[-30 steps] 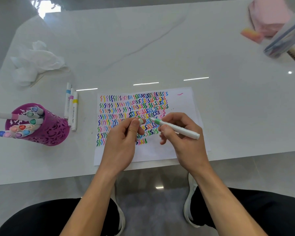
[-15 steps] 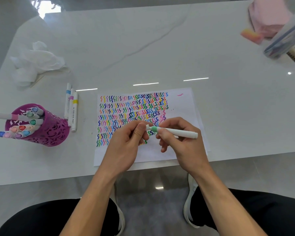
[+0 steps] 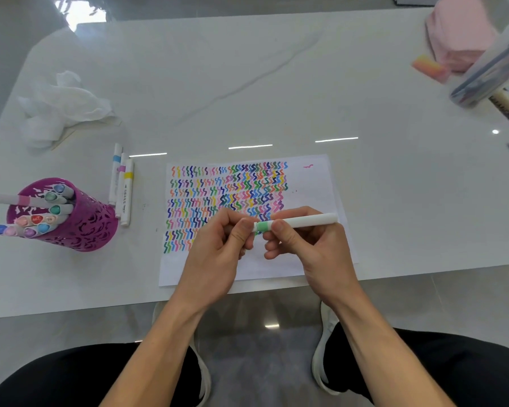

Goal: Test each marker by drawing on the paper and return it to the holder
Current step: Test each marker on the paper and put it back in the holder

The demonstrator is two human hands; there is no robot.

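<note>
A white marker with a green band [image 3: 297, 222] lies level above the paper [image 3: 312, 183], which is covered in rows of coloured squiggles. My right hand [image 3: 312, 248] grips the marker's barrel. My left hand [image 3: 218, 248] pinches the cap end against the green band; the cap itself is hidden under my fingers. At the left stands a purple cut-out holder [image 3: 80, 224] with several capped markers in it. Three white markers [image 3: 122, 186] lie side by side between the holder and the paper.
Crumpled white tissue [image 3: 62, 104] lies at the back left. A pink cloth [image 3: 459, 33], an orange eraser [image 3: 429, 67] and a clear tube of pens [image 3: 488, 74] sit at the back right. The white table's front edge [image 3: 71, 311] runs just above my knees.
My hands came together: the cap in my left hand met the marker's green tip, which is now covered. The marker swung from tilted to level.
</note>
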